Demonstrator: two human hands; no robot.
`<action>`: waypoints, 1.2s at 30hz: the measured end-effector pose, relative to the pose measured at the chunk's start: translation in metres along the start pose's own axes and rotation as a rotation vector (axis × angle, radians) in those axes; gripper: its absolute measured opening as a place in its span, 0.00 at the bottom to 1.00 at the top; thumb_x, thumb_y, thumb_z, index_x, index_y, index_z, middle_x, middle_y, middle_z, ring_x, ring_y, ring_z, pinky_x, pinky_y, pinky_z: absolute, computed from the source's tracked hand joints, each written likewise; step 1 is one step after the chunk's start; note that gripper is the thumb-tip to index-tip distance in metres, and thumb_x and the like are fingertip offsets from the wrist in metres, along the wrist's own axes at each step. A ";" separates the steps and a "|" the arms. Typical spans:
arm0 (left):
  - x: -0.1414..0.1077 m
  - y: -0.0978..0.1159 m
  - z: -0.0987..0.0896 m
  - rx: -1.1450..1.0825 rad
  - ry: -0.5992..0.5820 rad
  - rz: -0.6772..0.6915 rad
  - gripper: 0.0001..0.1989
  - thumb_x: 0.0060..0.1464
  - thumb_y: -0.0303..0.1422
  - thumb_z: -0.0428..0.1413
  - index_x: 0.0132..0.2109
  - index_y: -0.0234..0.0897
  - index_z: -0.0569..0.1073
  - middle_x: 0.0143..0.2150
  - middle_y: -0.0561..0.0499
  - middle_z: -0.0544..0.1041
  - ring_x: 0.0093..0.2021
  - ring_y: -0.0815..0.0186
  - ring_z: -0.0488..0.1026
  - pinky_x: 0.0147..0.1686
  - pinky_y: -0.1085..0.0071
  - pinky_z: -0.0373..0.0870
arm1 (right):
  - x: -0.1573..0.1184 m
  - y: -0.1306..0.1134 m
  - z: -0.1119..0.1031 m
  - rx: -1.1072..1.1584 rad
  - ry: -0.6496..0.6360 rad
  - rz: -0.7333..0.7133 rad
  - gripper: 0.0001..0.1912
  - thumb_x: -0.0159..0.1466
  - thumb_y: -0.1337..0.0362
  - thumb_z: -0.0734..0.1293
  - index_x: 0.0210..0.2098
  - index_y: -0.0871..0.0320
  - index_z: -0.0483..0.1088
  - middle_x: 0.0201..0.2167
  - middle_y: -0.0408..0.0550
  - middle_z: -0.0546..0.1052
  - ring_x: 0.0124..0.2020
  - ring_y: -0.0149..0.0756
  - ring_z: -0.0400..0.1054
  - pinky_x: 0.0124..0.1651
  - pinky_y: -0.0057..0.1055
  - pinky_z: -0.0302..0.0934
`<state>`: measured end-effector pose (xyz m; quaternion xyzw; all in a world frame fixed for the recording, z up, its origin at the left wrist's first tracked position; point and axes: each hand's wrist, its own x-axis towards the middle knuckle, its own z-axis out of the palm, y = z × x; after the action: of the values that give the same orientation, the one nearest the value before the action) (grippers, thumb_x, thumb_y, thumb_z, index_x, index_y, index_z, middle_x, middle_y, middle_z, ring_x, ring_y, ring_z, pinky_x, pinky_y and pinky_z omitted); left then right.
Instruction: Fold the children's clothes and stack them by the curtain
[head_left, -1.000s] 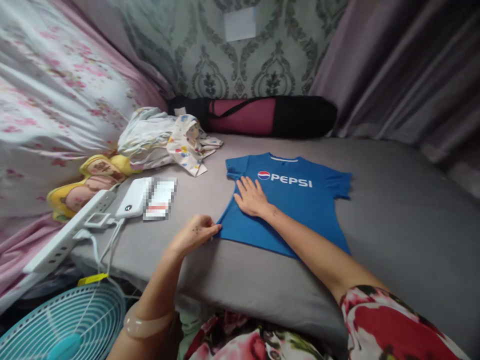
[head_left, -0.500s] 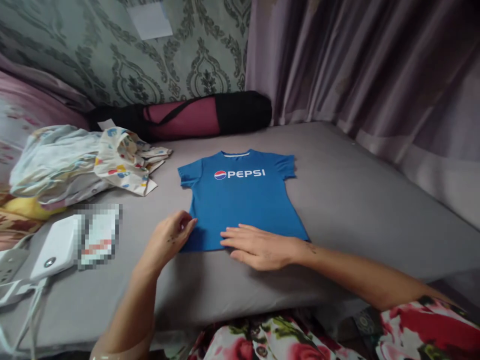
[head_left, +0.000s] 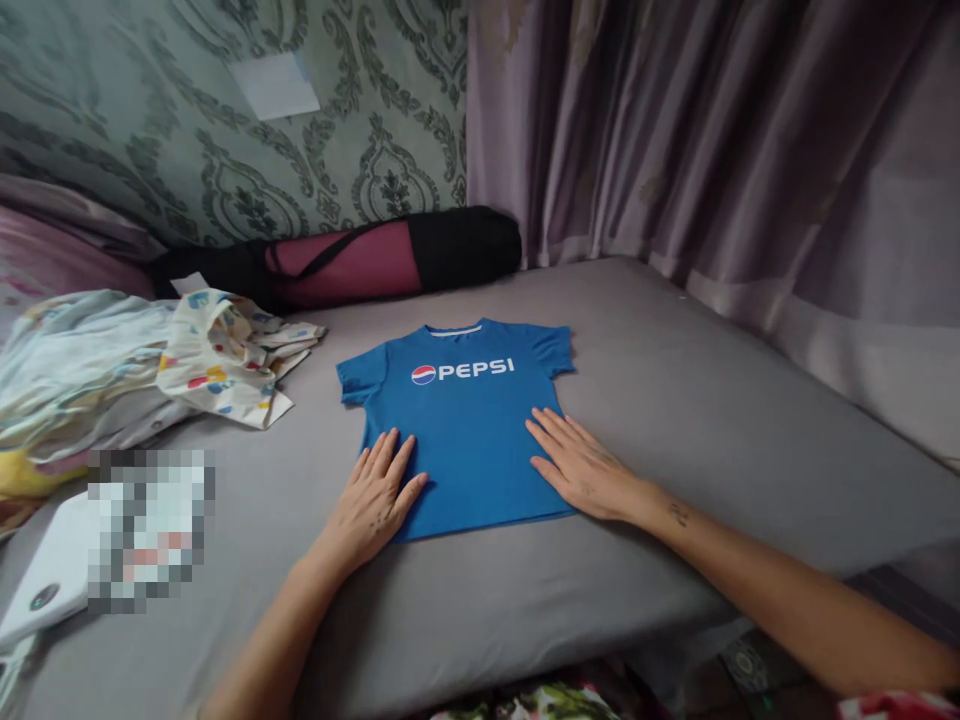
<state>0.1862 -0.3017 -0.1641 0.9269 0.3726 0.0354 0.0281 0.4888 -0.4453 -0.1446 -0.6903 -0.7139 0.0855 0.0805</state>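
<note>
A blue T-shirt [head_left: 465, 440] with a white PEPSI print lies spread face up, its collar pointing away from me and its hem towards me. My left hand [head_left: 379, 495] rests flat, fingers spread, over the shirt's lower left edge. Across from it, my right hand [head_left: 585, 465] lies flat on the lower right side edge, its fingers stretched onto the cloth. Neither hand grips the fabric. Parts of both lower side edges are hidden beneath the hands.
The shirt is on a bed with a grey sheet [head_left: 720, 430]. Rumpled clothes [head_left: 217, 360] are piled at left, and a white power bank [head_left: 60, 560] lies nearer, beside a blurred-out item [head_left: 165, 520]. A black and maroon long bag [head_left: 352, 265] runs along the wall; purple curtains [head_left: 600, 120] hang at right.
My right hand has moved right from the hem's middle to the right side edge. My left hand has opened from a pinched pose and flattened on the shirt. The view has shifted slightly.
</note>
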 end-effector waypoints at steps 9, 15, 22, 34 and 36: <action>0.002 -0.001 0.008 0.076 0.007 0.022 0.33 0.64 0.50 0.37 0.68 0.34 0.56 0.70 0.38 0.53 0.70 0.52 0.48 0.65 0.51 0.52 | -0.026 0.013 0.002 -0.036 0.064 0.087 0.32 0.71 0.52 0.48 0.69 0.62 0.49 0.69 0.54 0.50 0.70 0.41 0.42 0.70 0.43 0.41; 0.017 -0.001 -0.025 0.053 -0.072 0.063 0.32 0.62 0.51 0.41 0.62 0.34 0.65 0.63 0.36 0.65 0.63 0.50 0.62 0.58 0.55 0.63 | -0.033 0.016 -0.013 -0.033 0.086 0.166 0.29 0.70 0.55 0.52 0.66 0.64 0.56 0.66 0.57 0.58 0.67 0.45 0.51 0.66 0.43 0.49; 0.099 0.026 -0.061 -0.210 -0.087 0.201 0.18 0.62 0.41 0.46 0.50 0.37 0.73 0.45 0.44 0.77 0.44 0.60 0.75 0.43 0.69 0.69 | 0.013 0.031 -0.055 0.266 0.062 0.349 0.19 0.68 0.58 0.55 0.34 0.57 0.74 0.34 0.49 0.79 0.36 0.38 0.73 0.36 0.29 0.61; 0.226 0.127 -0.048 -0.411 -0.094 0.350 0.15 0.58 0.33 0.51 0.48 0.33 0.76 0.40 0.45 0.80 0.39 0.63 0.76 0.41 0.71 0.70 | 0.039 0.050 -0.022 0.389 -0.005 0.546 0.20 0.65 0.54 0.59 0.24 0.58 0.69 0.23 0.49 0.76 0.22 0.32 0.69 0.24 0.26 0.51; 0.243 0.139 -0.040 -0.420 -0.074 0.315 0.15 0.58 0.32 0.51 0.48 0.32 0.76 0.41 0.44 0.80 0.40 0.62 0.76 0.42 0.71 0.70 | 0.035 0.044 -0.025 0.324 -0.016 0.541 0.19 0.64 0.53 0.61 0.24 0.58 0.70 0.24 0.50 0.76 0.27 0.35 0.71 0.26 0.27 0.50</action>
<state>0.4535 -0.2325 -0.1028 0.9480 0.2068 0.0818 0.2275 0.5362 -0.4082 -0.1306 -0.8328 -0.4818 0.2218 0.1583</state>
